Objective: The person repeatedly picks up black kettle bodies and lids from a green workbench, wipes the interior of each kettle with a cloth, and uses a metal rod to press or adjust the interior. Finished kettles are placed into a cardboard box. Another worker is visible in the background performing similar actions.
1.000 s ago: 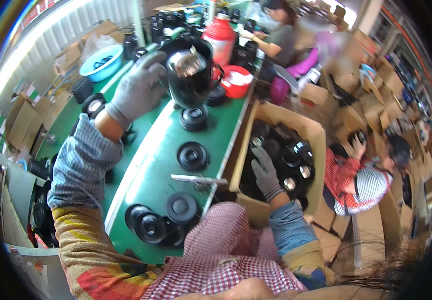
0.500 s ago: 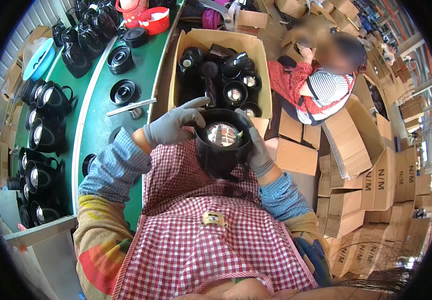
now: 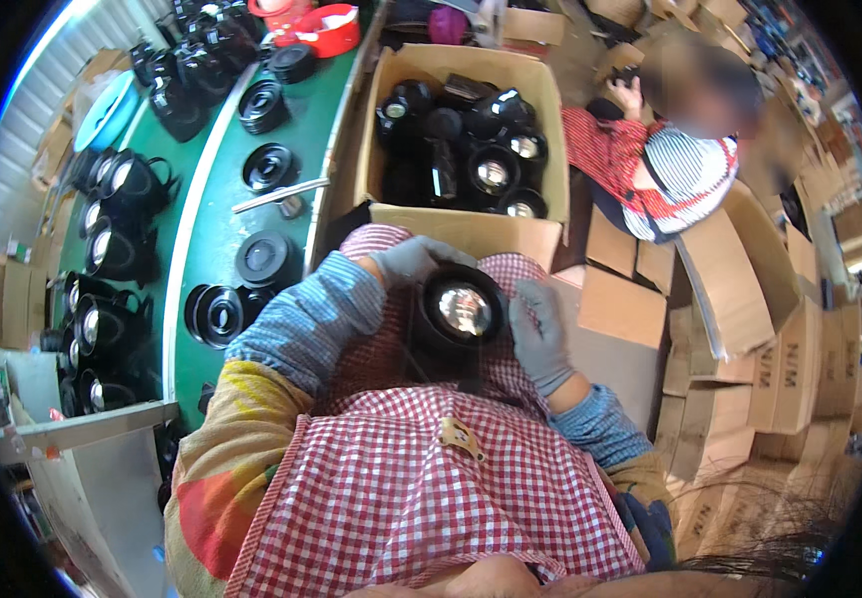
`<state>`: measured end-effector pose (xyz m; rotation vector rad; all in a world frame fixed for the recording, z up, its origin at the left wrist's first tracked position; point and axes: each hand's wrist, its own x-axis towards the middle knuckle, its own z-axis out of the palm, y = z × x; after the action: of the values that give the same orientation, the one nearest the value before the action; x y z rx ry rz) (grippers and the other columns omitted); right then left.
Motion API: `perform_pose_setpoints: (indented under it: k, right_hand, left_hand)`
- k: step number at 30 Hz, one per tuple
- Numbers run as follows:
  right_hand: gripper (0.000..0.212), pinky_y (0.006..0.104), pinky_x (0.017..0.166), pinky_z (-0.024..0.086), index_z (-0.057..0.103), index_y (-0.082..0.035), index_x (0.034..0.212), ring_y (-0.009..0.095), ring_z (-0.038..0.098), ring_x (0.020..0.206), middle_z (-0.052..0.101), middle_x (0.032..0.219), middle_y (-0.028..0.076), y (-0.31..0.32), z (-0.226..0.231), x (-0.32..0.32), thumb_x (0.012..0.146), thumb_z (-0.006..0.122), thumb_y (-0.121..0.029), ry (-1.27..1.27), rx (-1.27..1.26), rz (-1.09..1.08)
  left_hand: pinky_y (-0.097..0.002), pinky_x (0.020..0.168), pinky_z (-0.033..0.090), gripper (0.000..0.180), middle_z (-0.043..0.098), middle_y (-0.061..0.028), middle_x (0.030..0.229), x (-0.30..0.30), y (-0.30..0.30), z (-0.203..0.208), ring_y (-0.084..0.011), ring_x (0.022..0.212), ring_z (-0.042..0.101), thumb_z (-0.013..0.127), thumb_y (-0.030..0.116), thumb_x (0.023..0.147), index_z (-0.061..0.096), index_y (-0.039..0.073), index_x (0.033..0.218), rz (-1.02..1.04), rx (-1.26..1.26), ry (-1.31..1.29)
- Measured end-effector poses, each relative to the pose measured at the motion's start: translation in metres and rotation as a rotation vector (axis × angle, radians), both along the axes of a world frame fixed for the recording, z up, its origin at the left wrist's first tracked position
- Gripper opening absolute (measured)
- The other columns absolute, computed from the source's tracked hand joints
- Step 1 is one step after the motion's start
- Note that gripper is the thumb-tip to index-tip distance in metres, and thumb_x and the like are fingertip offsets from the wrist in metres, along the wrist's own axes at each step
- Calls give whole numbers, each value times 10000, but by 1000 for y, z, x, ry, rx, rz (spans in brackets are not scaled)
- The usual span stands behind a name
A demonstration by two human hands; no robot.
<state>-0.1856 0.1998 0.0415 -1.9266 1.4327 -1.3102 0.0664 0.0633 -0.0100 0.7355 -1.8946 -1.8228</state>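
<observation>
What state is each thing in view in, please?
Black vessel: upper end uncovered, silvery part showing.
Left hand: gloved, at the vessel's far left edge; grip unclear.
Right hand: gloved, beside the vessel; contact unclear.
Cardboard box: open, holding more vessels.
Round black pieces: lying on the green table, some overlapping.

We record a light-blue basin (image 3: 105,112) at upper left, a red basin (image 3: 336,42) at the top, and a person (image 3: 685,174) in red sleeves at right, near brown cartons (image 3: 730,294).
</observation>
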Motion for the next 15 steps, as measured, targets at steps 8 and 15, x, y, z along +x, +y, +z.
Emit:
perform_pose_setpoints:
  k: [8,15]
  right_hand:
    - [381,431,797,532,716,-89,866,302,674,890,707,956,92,-85,40,16,765,788,-448,450,267,612]
    - [404,411,830,502,744,-122,862,255,666,927,723,940,62,-103,47,25,796,755,-521,569,208,598]
  left_hand:
    - [-340,957,540,293,744,-111,1134,77,-34,48,-224,1076,698,647,10,902,715,15,1187,688,-324,-151]
    - [-419,1036,485,589,673,-224,1268,298,-131,8,-359,1205,636,678,409,851,654,49,1317,1334,-107,-1254]
